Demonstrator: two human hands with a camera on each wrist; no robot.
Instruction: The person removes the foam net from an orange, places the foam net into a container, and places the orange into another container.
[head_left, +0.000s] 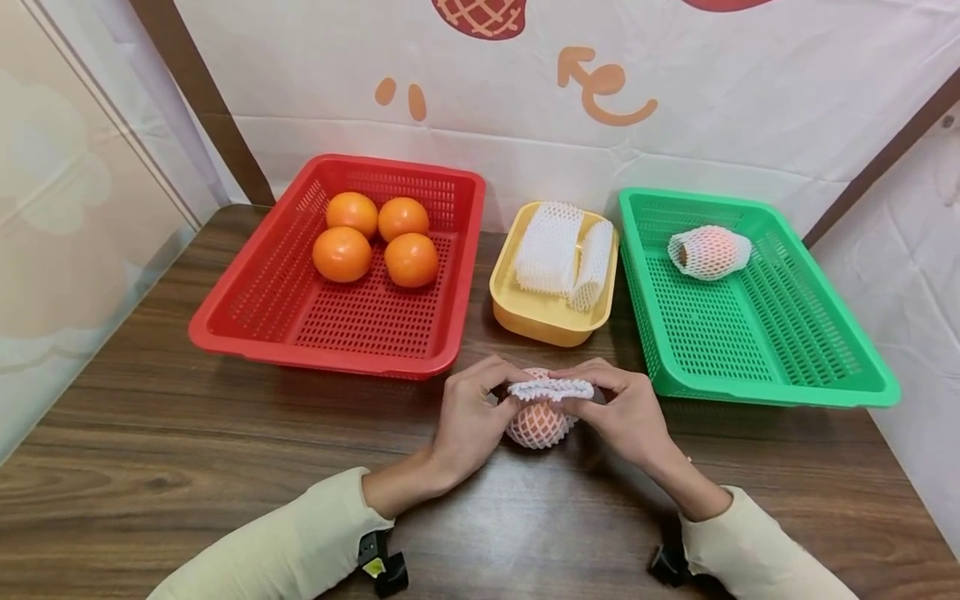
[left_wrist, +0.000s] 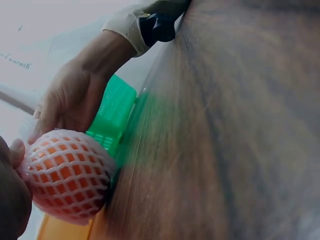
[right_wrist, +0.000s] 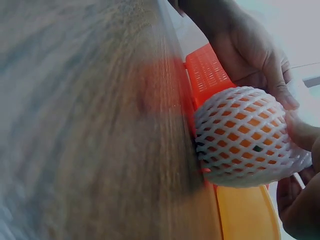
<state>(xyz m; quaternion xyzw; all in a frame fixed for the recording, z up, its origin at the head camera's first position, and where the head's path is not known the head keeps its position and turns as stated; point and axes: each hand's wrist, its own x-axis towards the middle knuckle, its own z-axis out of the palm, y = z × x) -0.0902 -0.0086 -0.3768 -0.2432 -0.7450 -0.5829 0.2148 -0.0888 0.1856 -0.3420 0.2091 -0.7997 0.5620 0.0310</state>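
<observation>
An orange fruit in a white foam net sleeve [head_left: 540, 427] sits on the table between both hands. My left hand [head_left: 471, 417] pinches the sleeve's gathered upper rim from the left, and my right hand [head_left: 626, 412] pinches it from the right. In the left wrist view the netted fruit [left_wrist: 70, 175] shows orange through the mesh, with the right hand [left_wrist: 75, 95] behind it. The right wrist view shows the sleeve [right_wrist: 245, 137] stretched round the fruit, the left hand [right_wrist: 255, 55] at its upper side.
Several bare orange fruits [head_left: 375, 237] lie in a red basket [head_left: 330, 358] at the left. A yellow container [head_left: 551, 329] behind the hands holds white net sleeves [head_left: 550, 248]. In the green basket [head_left: 780, 396] at the right lies another netted fruit [head_left: 710, 252].
</observation>
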